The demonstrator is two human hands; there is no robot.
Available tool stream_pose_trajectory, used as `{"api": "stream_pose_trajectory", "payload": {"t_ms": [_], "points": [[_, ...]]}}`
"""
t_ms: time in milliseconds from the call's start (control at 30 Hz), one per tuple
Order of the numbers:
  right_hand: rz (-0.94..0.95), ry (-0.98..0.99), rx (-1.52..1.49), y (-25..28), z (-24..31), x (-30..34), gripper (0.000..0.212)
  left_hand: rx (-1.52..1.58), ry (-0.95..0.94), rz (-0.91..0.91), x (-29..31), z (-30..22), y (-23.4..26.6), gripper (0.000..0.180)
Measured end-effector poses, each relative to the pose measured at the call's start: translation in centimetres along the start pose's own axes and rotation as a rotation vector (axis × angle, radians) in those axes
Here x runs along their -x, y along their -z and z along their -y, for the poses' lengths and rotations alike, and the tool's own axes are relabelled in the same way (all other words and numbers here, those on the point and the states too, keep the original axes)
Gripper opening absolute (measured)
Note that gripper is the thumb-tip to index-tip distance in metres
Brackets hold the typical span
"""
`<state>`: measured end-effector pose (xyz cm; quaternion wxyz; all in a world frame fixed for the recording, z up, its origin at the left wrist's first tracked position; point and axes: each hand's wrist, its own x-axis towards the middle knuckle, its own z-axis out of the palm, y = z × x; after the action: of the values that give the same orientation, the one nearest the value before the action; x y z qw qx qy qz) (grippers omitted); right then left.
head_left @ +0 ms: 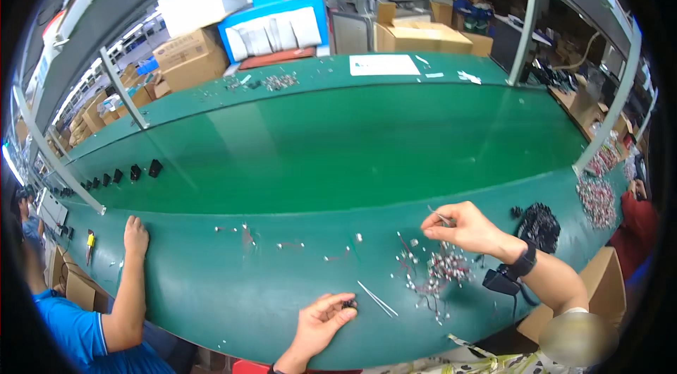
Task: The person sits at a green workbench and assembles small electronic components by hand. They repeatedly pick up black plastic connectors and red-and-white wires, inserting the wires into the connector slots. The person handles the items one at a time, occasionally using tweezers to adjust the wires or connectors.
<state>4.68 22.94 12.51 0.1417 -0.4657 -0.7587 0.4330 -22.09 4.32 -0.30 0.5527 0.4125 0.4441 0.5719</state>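
My left hand (315, 326) is closed near the front edge of the green table, pinching a small black part (348, 303) between thumb and fingers. Beyond its fingertips lies a pair of silver tweezers (377, 298) on the tabletop. My right hand (467, 228), with a dark band at the wrist, is raised over the far side of a loose pile of small wired connectors (449, 267). It grips thin metal tweezers (440, 216), whose tips point away to the left. Below that wrist sits a black box-shaped device (499, 281). Several single wired connectors (290, 245) are scattered further left.
A green conveyor belt (317, 148) runs beyond the table, carrying black blocks (155, 167) at left. Black parts (540, 229) and red-white connectors (596, 203) are heaped at right. A co-worker in blue (70, 328) rests a hand (135, 236) at left, near a yellow tool (90, 243).
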Motion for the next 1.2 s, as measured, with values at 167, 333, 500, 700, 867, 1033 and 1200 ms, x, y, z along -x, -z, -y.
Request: {"api": "stream_pose_trajectory", "payload": {"t_ms": [167, 333, 500, 700, 867, 1033, 1200], "points": [[-0.279, 0.054, 0.083, -0.4, -5.5, 9.1, 0.015, 0.045, 0.085, -0.027, 0.0, 0.4, -1.1, 0.031], [-0.293, -0.073, 0.151, -2.2, -7.6, 14.4, 0.012, 0.231, 0.110, 0.009, 1.8, 0.0, -3.6, 0.034], [-0.317, 0.039, 0.148, -4.2, -8.4, 14.5, 0.013, 0.326, 0.226, 0.122, 4.2, 0.7, -9.7, 0.036], [-0.222, 0.066, 0.131, -6.1, -8.1, 13.8, 0.023, 0.424, 0.323, 0.129, 5.7, 2.1, -13.2, 0.034], [-0.198, -0.027, 0.184, -7.3, -8.5, 13.5, 0.026, 0.373, 0.336, 0.106, 5.8, 2.9, -14.9, 0.034], [-0.079, -0.120, -0.360, -6.1, -10.1, 13.7, 0.024, 0.382, 0.355, 0.103, 5.2, 3.1, -16.0, 0.032], [-0.206, -0.168, -0.950, -5.3, -9.0, 16.6, 0.016, 0.521, 0.375, 0.211, 4.3, 2.5, -18.1, 0.032]]}}
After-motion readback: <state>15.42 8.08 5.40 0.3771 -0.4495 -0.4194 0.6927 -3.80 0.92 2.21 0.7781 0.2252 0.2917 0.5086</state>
